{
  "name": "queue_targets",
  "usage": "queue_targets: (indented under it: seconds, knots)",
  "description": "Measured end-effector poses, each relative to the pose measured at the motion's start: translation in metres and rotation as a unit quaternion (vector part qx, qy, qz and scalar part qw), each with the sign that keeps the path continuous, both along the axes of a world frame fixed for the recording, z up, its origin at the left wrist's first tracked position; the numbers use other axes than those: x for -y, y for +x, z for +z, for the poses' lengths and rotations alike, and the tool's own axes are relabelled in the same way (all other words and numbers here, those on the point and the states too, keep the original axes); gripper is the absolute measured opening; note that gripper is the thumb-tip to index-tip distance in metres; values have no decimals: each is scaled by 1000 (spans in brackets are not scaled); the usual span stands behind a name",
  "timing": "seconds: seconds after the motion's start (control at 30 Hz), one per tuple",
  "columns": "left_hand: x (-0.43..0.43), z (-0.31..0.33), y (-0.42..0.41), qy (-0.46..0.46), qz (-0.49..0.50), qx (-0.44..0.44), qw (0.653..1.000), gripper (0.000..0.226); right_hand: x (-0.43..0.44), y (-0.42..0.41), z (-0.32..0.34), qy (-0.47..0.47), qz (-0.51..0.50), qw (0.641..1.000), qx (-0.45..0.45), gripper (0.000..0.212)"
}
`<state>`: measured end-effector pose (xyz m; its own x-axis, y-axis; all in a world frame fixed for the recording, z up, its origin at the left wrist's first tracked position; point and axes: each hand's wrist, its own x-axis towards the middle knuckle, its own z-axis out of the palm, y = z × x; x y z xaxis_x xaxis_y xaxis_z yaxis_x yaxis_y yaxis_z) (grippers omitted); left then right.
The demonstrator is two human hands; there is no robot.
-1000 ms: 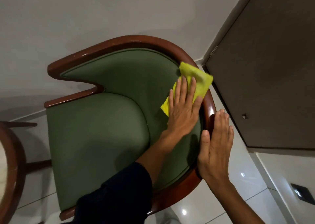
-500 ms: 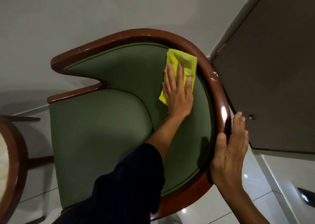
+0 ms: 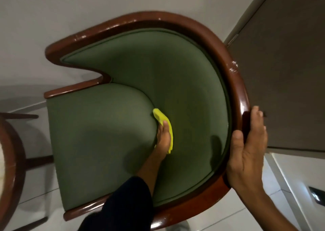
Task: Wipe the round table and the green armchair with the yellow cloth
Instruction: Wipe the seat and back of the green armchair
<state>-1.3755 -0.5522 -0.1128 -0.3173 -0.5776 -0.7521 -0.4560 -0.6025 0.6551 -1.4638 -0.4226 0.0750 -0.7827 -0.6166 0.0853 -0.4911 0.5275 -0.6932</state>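
The green armchair [image 3: 105,134] with its glossy brown wooden rim [image 3: 175,21] fills the view from above. My left hand [image 3: 163,139], coming out of a dark sleeve, presses the folded yellow cloth [image 3: 161,118] into the crease where the seat cushion meets the padded backrest. Most of the cloth is hidden under the hand. My right hand [image 3: 249,153] clasps the rim on the chair's right side, thumb on the inner face and fingers wrapped over the outside. The round table [image 3: 10,151] shows only as a curved brown edge at the far left.
A dark brown door panel [image 3: 284,72] stands close behind the chair's right side. A pale wall runs behind the chair. The white tiled floor [image 3: 263,218] shows at bottom right, with a dark wall socket [image 3: 316,194] nearby.
My left hand has slid the cloth from the upper right backrest down to the seat crease. My right hand has shifted from lying flat by the rim to clasping it.
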Motion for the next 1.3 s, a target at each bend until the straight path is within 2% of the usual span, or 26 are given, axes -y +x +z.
queue_targets:
  seconds: [0.17,0.33,0.4,0.5,0.6,0.73,0.8,0.97,1.03,1.1,1.13,1.17,1.23,1.27,1.3]
  knots:
    - [-6,59,-24,-108,-46,-67,991,57,2,0,0,8,-8,1000,12,56]
    - [43,126,-99,-228,5,-29,973,58,1,4,4,1,-43,998,47,57]
    - [57,144,-120,-302,-18,-16,953,59,-1,2,3,5,-53,997,57,57]
    - [60,163,-139,-446,-107,5,888,60,-1,2,2,3,-60,996,69,54]
    - [51,161,-132,-520,-183,1,835,60,-2,2,3,-7,-73,994,82,50]
    - [23,161,-98,-597,-325,-128,722,53,-3,4,2,-19,-90,991,96,54]
    - [15,163,-86,-622,-388,-160,661,45,-4,5,1,-23,-112,989,95,58]
    - [46,171,-111,-703,-453,-127,533,34,-3,7,2,-8,-149,984,92,61]
    - [83,188,-142,-714,-477,-79,507,33,-3,7,2,2,-141,987,79,57]
    - [134,192,-156,-732,-441,-15,518,36,-3,6,2,6,-135,988,70,55]
    - [161,188,-155,-732,-408,12,545,37,-3,5,2,6,-134,988,71,54]
    - [183,182,-148,-718,-360,38,595,38,-2,5,2,5,-133,988,75,52]
    - [195,167,-137,-646,-251,92,715,47,-1,5,4,2,-131,988,85,49]
    - [183,161,-138,-617,-215,103,750,53,-1,6,4,-3,-131,987,88,47]
    - [163,158,-141,-607,-186,87,768,58,-1,6,4,-8,-130,987,90,46]
